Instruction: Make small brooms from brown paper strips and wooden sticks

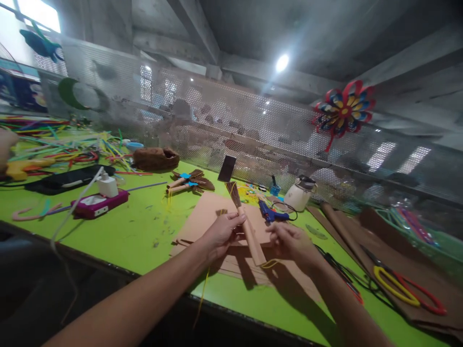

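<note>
We see a left hand (221, 235) holding a paper tube (251, 238) above a green table (137, 236)
The left thumb and fingers are clamped around the tube, though the tube hides some fingertips from us; it slants over stacked cardboard (197, 219), its brown upper end reaching toward a dark rectangle (227, 168), and we cannot tell whether the two are joined. The right hand (294, 243) is just beside the tube, fingers curled, and we cannot tell whether they pinch anything. A yellow string (269, 264) loops at the tube's lower end. Behind the right hand is a blue glue gun (271, 212); the scissors (396, 285) lie farther right. At the left edge we find another person's hand (6, 144), cut off and blurred
</note>
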Demonstrator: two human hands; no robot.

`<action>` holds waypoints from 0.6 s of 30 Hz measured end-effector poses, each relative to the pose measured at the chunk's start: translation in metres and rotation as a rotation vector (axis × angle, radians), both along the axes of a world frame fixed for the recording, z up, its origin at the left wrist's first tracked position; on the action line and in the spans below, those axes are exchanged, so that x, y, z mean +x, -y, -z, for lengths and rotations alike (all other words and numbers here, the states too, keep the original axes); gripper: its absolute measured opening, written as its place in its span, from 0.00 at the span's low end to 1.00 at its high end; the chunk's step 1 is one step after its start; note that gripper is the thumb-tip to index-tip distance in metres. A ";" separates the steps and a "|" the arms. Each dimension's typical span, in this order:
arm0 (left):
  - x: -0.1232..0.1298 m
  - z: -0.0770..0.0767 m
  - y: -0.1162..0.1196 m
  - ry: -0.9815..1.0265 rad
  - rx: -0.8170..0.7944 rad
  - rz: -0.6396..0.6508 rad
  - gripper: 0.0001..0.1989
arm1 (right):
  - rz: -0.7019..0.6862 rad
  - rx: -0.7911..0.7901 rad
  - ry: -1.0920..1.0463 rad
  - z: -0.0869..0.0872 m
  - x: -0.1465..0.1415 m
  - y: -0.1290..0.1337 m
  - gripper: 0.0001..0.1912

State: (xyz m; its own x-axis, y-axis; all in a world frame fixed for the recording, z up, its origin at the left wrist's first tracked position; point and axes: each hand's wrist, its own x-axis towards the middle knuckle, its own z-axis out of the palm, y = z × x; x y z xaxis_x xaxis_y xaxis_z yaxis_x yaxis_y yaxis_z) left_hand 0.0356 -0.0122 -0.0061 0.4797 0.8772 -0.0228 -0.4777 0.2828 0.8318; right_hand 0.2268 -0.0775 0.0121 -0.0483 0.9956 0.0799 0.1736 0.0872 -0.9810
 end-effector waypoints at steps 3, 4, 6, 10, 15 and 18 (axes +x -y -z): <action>-0.001 0.001 -0.002 -0.016 -0.022 0.050 0.04 | -0.012 -0.038 -0.024 -0.023 0.024 -0.010 0.21; -0.001 0.001 -0.002 -0.018 -0.032 0.055 0.04 | -0.016 -0.043 0.039 -0.028 0.031 -0.014 0.21; -0.001 0.001 -0.003 -0.024 -0.043 0.059 0.04 | 0.019 0.010 0.243 -0.030 0.038 -0.021 0.22; -0.001 0.000 -0.002 -0.060 -0.017 0.024 0.04 | 0.008 0.117 0.538 -0.009 0.026 -0.025 0.15; 0.002 0.006 -0.006 -0.123 0.007 -0.011 0.05 | -0.208 0.171 0.770 0.017 -0.008 0.005 0.04; 0.002 0.010 -0.019 -0.170 0.045 0.019 0.08 | -0.423 0.201 0.890 0.014 -0.012 0.018 0.07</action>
State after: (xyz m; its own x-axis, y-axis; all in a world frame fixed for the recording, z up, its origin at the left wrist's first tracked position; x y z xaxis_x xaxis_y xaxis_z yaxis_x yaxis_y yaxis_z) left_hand 0.0371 0.0067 -0.0165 0.4890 0.8698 -0.0657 -0.3239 0.2510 0.9122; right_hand 0.2149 -0.0958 -0.0021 -0.5189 0.8548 0.0072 0.7527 0.4609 -0.4701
